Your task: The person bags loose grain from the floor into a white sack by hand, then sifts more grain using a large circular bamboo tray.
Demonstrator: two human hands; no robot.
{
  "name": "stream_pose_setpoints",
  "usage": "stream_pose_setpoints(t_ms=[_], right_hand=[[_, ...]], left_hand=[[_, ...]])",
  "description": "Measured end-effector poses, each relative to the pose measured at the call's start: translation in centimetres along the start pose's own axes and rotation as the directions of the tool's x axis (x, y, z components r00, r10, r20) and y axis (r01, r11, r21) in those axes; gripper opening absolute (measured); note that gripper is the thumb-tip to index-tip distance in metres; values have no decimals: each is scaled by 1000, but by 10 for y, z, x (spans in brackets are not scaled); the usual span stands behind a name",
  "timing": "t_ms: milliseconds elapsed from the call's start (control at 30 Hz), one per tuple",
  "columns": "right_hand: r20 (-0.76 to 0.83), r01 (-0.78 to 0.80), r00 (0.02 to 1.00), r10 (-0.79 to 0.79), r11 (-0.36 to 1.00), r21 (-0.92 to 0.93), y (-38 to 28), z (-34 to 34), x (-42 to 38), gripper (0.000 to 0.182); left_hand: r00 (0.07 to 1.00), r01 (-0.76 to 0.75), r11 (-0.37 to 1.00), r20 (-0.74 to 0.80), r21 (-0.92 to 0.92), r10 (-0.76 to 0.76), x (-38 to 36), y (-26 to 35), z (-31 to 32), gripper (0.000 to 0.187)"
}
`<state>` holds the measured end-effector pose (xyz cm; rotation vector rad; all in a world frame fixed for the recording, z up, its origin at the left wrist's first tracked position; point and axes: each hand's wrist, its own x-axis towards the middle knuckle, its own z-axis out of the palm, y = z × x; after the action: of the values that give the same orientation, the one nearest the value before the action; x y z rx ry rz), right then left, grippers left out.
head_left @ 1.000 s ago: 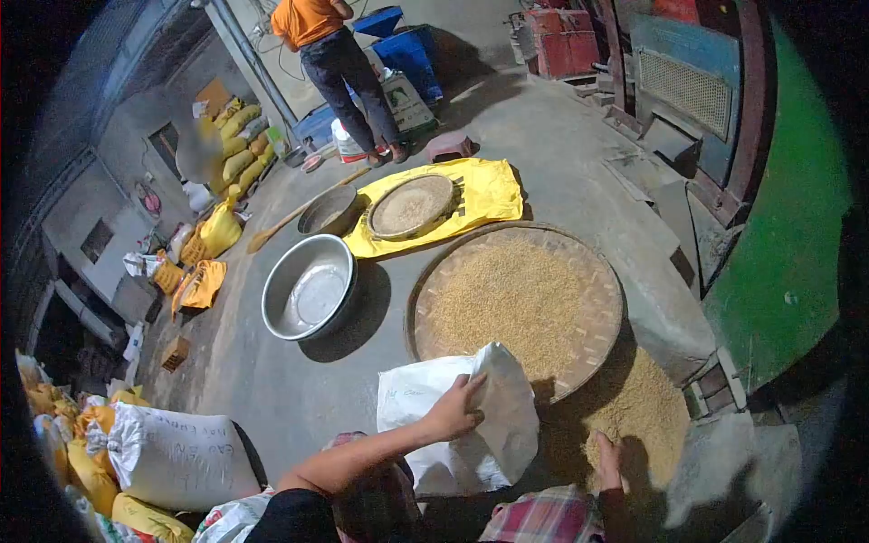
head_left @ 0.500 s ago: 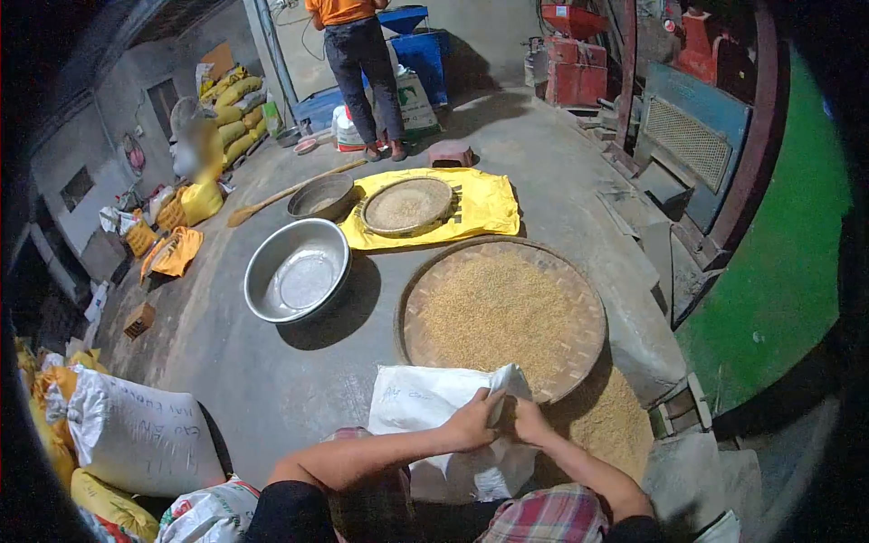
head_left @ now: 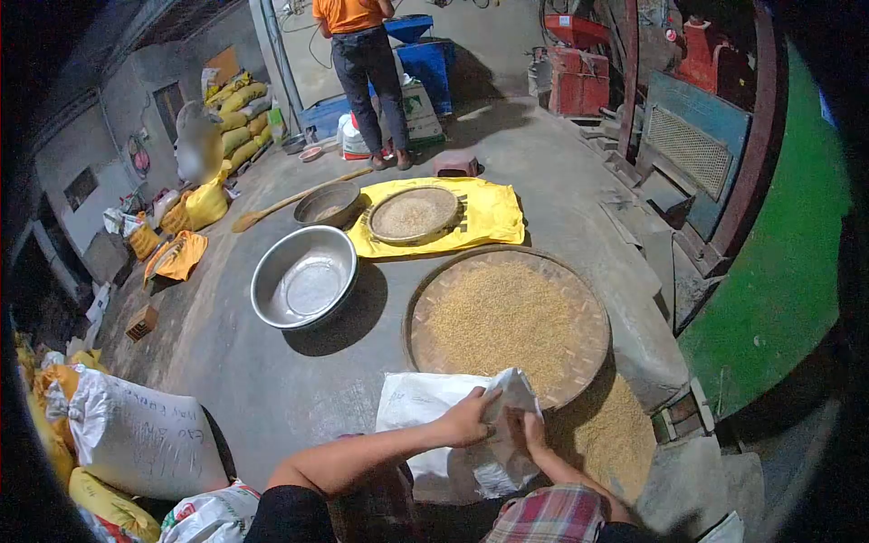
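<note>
A white woven sack (head_left: 421, 398) with faint writing stands between my knees, at the near edge of a round woven tray (head_left: 418, 339) of golden grain. My left hand (head_left: 469, 419) is closed on the upper edge of the sack, thumb and fingers pinching the fabric. Against the sack's right side rests my right hand (head_left: 532, 436), its fingers stretched upward along the material. The inside of the sack is hidden from view. Loose grain (head_left: 615, 434) lies on the floor to the right of the sack, beside the tray.
A metal basin (head_left: 303, 281) sits left of the tray. Behind it are a dark bowl (head_left: 328, 206) and a smaller grain-filled basket (head_left: 415, 215) on a yellow sack (head_left: 493, 213). Filled sacks (head_left: 149, 434) stand at left. A person in orange (head_left: 362, 68) stands ahead, by blue machinery.
My right hand has moved down slightly along the sack, its fingers going from curled to extended. The sack's upper right corner now rises more to a point. My left hand keeps its grip.
</note>
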<state>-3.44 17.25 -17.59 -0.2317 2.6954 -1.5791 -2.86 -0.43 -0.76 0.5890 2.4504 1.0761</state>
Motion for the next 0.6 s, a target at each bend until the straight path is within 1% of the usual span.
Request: stream_pose_setpoints(t_ms=[33,67,100,133,167,200,233,300,333,367,433,467,500,533,567,600], right_hand=[[-66,-256,958,280,933,251,1,-6,1,26],[-65,-251,959,276,935,252,1,-15,0,26],[-136,-123,982,134,988,92,-16,-33,-6,23],[-183,3,983,-17,997,-77,-24,-45,-8,21],[-184,7,983,-20,997,-74,-15,-49,-7,21],[-323,34,944,-66,994,-104,1,-52,-9,21],[-454,55,884,-112,989,-137,11,-57,-12,21],[-536,-37,844,19,999,-23,27,-72,-22,21],[-616,-120,787,38,988,-92,34,-77,-26,22],[-438,-286,721,536,807,517,40,-82,-33,25],[-581,-137,683,443,859,494,154,-64,-43,26],[-580,-137,683,444,858,495,152,-64,-50,26],[-657,-261,646,388,922,288,150,-66,-61,27],[-720,-382,621,311,922,69,146,-68,-68,28],[-720,-381,620,311,922,70,157,-63,-77,28],[-707,-539,608,362,842,-32,166,-59,-84,27]], left_hand=[[1000,8,999,7,34,-8,2,-1,0,78],[1000,8,999,2,36,-8,4,-2,0,78],[1000,-10,1000,-4,26,11,5,-4,1,75],[1000,-29,999,-8,15,29,6,-6,2,72],[1000,-29,999,-10,19,29,7,-7,3,72],[999,-34,999,-21,21,34,8,-8,4,72],[999,-38,999,-31,24,39,9,-9,5,72],[999,-36,999,-24,14,37,11,-10,5,71],[999,-33,999,-20,0,33,12,-11,5,71],[999,-31,1000,-19,2,31,12,-12,6,71],[999,-39,999,-21,5,39,14,-14,7,71],[999,-38,999,-20,6,38,14,-13,7,71],[1000,-25,1000,-13,-3,25,15,-12,7,71],[1000,-13,1000,-6,-11,13,15,-11,7,72],[1000,-13,1000,-6,-10,13,15,-9,7,72],[1000,1,1000,4,-8,-1,15,-7,7,73]])
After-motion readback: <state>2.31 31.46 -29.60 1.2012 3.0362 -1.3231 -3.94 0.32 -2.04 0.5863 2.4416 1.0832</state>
